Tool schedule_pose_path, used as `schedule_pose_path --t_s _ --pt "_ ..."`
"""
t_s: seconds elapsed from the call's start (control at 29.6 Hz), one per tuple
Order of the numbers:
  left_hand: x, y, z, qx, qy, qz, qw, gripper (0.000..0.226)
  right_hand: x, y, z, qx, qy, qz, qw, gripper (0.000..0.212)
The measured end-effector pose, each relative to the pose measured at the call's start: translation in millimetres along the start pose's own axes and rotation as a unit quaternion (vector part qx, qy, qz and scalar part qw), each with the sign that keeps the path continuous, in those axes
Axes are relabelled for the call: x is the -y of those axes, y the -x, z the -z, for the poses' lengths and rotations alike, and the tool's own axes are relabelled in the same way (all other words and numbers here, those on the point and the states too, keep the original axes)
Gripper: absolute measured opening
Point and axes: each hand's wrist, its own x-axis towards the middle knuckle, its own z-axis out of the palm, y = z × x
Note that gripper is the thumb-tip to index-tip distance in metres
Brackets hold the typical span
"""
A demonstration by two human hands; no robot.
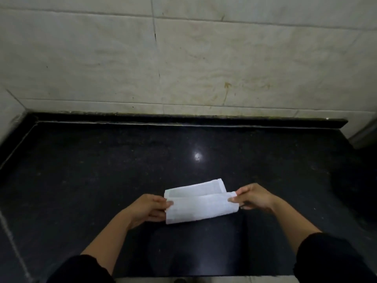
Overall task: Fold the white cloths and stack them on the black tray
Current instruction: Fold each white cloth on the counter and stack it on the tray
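A white cloth, folded into a long band, lies near the front middle of the black counter. My left hand pinches its left end between thumb and fingers. At the cloth's right end, my right hand grips the upper corner the same way. The near layer of the cloth is lifted over the far layer, which rests flat on the counter. A dark rounded shape at the right edge may be the black tray; it is too dark to tell.
A tiled wall rises behind the counter, with a raised black ledge along its base. The wall also closes the left side. The counter's front edge runs just below my forearms. A pale object shows at the far right.
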Motion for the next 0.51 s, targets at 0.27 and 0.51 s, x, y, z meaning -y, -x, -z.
schedule_pose_path --t_s 0.27,0.51 --pt "8.9 -31.6 -14.5 -0.119 0.07 0.016 0.99 0.023 -3.1 -40.8 -15.3 -0.073 -0.038 0.022 0.996 0.006" --pt "5.4 -51.4 -16.9 -0.239 0.047 -0.006 0.97 0.013 6.4 -79.9 -28.4 -0.162 0.006 0.005 0.987 0.015"
